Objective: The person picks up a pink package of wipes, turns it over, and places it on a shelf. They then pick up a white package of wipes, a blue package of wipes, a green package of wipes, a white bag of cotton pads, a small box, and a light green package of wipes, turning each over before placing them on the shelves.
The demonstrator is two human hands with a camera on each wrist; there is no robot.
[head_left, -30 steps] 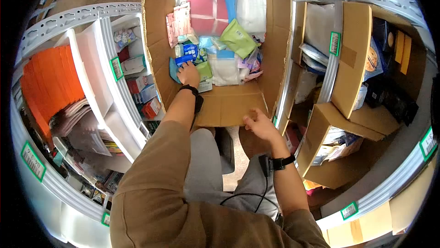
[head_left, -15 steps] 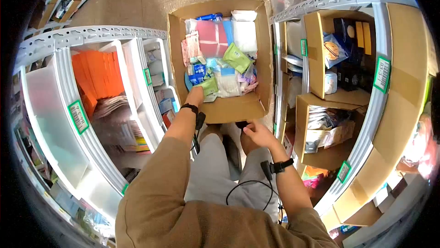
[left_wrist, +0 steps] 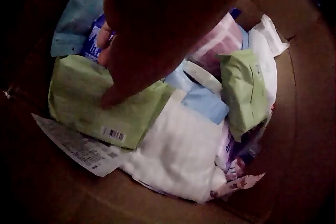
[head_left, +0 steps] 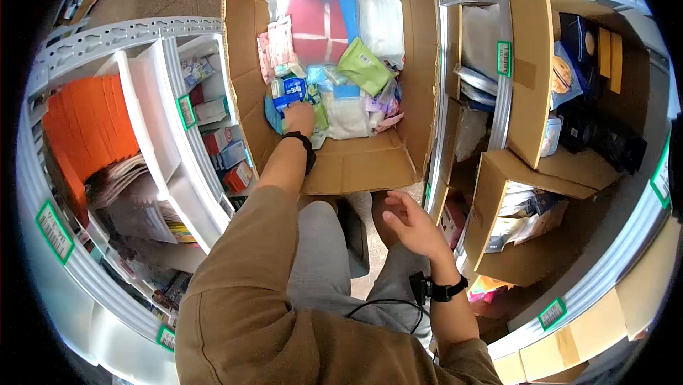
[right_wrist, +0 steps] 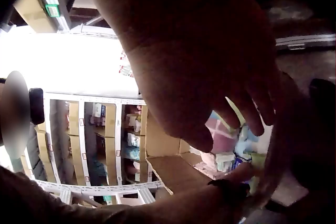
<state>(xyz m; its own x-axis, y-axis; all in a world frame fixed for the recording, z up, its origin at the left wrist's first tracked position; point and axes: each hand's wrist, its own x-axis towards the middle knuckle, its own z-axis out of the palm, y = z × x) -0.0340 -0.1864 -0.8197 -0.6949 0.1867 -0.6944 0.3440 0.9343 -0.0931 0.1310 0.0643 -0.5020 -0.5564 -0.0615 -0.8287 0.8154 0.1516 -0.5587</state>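
Inside a large cardboard box [head_left: 341, 173] my left hand [head_left: 299, 119] reaches down at the near left corner. Its thumb touches a green packet [left_wrist: 100, 106] in the left wrist view, and its fingers lie apart from the thumb by a blue pack [left_wrist: 94, 43]. A teal pouch [left_wrist: 79, 16] lies just beyond. White padded packs [left_wrist: 173, 137], a pink pack [head_left: 316, 29] and a second green packet [head_left: 366, 66] fill the box around it. My right hand [head_left: 416, 227] hovers outside the near box edge with spread, relaxed fingers, holding nothing.
Shelving with orange envelopes [head_left: 92, 136] in clear bins stands at the left. On the right, shelves hold open cardboard boxes [head_left: 494, 207] with packets in them. A black cable [head_left: 384, 301] crosses the person's lap.
My left hand drew back toward the near side, then reached into the box again. My right hand has moved slightly away from the box edge, its fingers spreading. The head view shifted.
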